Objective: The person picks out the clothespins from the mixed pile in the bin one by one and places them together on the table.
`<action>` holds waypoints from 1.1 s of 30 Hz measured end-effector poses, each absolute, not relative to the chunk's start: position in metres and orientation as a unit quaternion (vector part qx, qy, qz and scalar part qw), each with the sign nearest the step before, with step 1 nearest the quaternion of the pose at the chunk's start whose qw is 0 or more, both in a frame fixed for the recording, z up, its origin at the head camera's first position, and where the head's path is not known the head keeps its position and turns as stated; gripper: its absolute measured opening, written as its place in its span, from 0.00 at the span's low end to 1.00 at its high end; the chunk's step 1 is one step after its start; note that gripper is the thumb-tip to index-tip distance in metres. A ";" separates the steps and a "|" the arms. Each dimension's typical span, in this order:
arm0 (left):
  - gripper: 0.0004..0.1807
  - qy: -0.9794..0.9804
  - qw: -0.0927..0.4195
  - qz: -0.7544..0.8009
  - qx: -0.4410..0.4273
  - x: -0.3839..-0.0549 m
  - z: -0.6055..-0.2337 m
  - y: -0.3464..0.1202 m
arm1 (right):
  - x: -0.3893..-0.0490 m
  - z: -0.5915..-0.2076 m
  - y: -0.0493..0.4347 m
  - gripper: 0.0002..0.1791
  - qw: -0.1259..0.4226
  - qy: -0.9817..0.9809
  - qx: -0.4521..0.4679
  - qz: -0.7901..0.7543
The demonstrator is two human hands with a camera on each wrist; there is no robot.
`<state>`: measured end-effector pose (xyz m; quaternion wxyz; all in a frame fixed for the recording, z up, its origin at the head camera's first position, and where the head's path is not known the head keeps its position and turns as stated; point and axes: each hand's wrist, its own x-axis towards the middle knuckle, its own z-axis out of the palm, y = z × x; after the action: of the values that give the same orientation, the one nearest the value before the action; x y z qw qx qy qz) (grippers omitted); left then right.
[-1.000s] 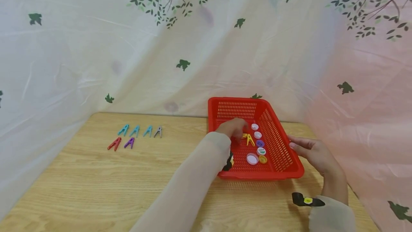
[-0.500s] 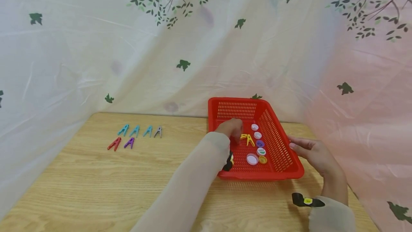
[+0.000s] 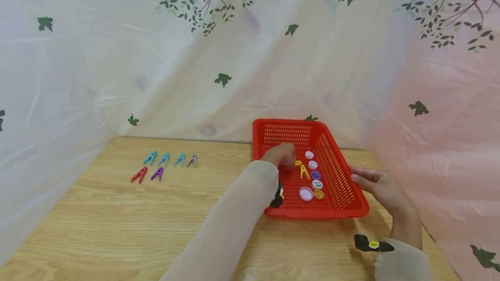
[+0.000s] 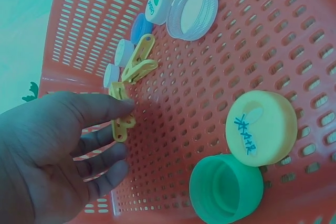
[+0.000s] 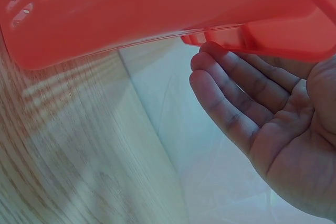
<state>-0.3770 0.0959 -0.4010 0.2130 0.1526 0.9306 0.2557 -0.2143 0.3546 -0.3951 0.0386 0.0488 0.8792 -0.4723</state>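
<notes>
My left hand reaches down inside a red plastic basket. Its thumb and fingertips pinch a yellow clothespin, as the left wrist view shows. Against that one lies a second yellow clothespin on the basket floor. At the right side, my right hand grips the basket's rim, thumb on top and fingers beneath. Bottle caps lie around the clothespins: a clear round cap, a blue cap, a yellow lid and a green cap; the last two are hidden in the head view.
On the left of the wooden table are several clothespins in two rows, among them a red clothespin, a purple clothespin and a grey clothespin. A leaf-printed curtain hangs behind the table and along both sides.
My left hand has shifted slightly inside the basket, and the yellow clothespins beside it have moved a little. The right hand and the basket stay where they were.
</notes>
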 end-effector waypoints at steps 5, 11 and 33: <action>0.14 0.928 0.189 0.279 0.156 -0.379 -0.404 0.098 | -0.214 -0.395 0.354 0.37 0.038 0.880 0.048 -0.471; 0.15 0.919 0.164 0.312 0.174 -0.382 -0.404 0.100 | -0.214 -0.394 0.353 0.37 0.039 0.881 0.048 -0.470; 0.13 0.913 0.015 0.287 0.288 -0.373 -0.378 0.111 | -0.214 -0.394 0.352 0.38 0.053 0.873 0.069 -0.480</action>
<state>-0.3735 0.1112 -0.3778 0.0150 0.2882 0.9135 0.2869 -0.2139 0.3520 -0.3940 0.0526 0.0695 0.8731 -0.4797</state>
